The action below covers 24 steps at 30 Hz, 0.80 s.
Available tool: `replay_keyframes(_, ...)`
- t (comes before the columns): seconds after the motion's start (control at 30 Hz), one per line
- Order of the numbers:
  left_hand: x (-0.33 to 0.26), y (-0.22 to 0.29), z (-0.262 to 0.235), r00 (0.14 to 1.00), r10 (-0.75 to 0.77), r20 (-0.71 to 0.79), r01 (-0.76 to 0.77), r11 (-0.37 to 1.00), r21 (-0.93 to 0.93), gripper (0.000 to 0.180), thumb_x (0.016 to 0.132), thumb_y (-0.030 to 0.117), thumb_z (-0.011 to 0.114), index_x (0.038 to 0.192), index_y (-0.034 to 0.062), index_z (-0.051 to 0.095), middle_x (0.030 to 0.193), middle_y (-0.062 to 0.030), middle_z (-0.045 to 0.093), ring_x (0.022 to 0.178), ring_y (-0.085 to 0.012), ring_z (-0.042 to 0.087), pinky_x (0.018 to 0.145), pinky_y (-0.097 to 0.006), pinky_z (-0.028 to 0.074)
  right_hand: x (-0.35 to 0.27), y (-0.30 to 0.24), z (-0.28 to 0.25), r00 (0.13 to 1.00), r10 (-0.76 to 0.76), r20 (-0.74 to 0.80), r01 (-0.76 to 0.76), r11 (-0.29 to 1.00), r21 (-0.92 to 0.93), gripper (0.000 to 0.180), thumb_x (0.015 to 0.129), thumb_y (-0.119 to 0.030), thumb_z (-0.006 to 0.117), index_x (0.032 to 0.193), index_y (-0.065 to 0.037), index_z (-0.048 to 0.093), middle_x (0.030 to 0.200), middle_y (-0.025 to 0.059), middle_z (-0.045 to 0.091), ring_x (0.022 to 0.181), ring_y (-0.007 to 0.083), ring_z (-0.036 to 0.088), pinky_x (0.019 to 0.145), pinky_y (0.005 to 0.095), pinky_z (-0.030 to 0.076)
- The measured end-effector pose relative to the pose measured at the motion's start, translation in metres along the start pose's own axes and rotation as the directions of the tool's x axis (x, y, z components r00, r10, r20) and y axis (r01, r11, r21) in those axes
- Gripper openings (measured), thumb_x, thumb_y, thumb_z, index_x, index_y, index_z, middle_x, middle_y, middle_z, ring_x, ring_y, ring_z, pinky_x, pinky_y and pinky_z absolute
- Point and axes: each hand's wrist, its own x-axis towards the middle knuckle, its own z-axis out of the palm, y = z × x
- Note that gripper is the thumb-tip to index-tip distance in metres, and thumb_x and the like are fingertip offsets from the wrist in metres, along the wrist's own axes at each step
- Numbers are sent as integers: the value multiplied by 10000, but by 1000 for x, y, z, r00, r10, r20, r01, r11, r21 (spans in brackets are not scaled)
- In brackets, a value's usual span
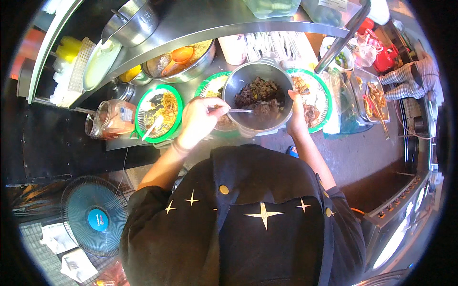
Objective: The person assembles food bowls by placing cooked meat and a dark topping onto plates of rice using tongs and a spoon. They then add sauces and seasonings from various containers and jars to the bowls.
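A deep metal pot [253, 123] is in front of me, with dark, crumbly cooked food [260, 91] inside, perhaps minced meat. My right hand [296, 117] grips the pot at its right rim, thumb over the edge. In my left hand [204, 118] is the thin handle of a metal spoon [240, 110], pinched between thumb and fingers. The spoon's far end reaches into the food, so its bowl is hidden. Behind the pot, partly covered, are a green-rimmed basket [201, 87] on the left and another green-rimmed basket [327, 93] of food on the right.
A third green-rimmed basket [179, 102] holds shredded food and a white spoon. Beyond it sits a large metal bowl [210, 56] with an orange ladle [182, 55]. A metal shelf [200, 38] overhangs the counter. Plastic jars [114, 117] stand left; a food tray [386, 117] with tongs lies right.
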Motion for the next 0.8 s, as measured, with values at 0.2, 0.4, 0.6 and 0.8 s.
replay_keyframes(0.2,13,-4,-19,999,0,-49,-5,996,-87,86,785,121,709,863,91,726,767,-72,702,671,-154,666,617,-273,492,15,12,-3,987,121,110,-133,984,115,548,868,-424,549,1225,-14,489,1180,130,559,1077,225,530,960,367,389)
replay_keyframes(0.4,19,-24,-47,988,1,-154,-23,990,-140,98,804,103,696,892,65,714,778,-70,702,693,-102,649,641,-245,487,8,-9,-5,993,113,47,-117,987,108,585,850,-428,543,1255,-15,464,1174,139,557,1080,246,538,942,393,413)
replay_keyframes(0.6,11,-88,-43,956,-116,-269,143,986,85,78,813,142,692,864,91,721,748,-73,689,631,-142,637,591,-272,471,9,-13,-38,994,23,-104,-17,998,55,629,831,-391,601,1310,-30,412,1211,149,540,1063,270,570,927,402,465)
replay_keyframes(0.8,-3,-139,-6,900,212,-380,-13,885,465,69,746,139,702,803,169,728,727,-20,659,711,-215,552,713,-330,409,15,-4,-61,986,0,-166,14,996,83,542,819,-346,607,1238,-28,475,1131,128,579,997,230,599,862,378,493)
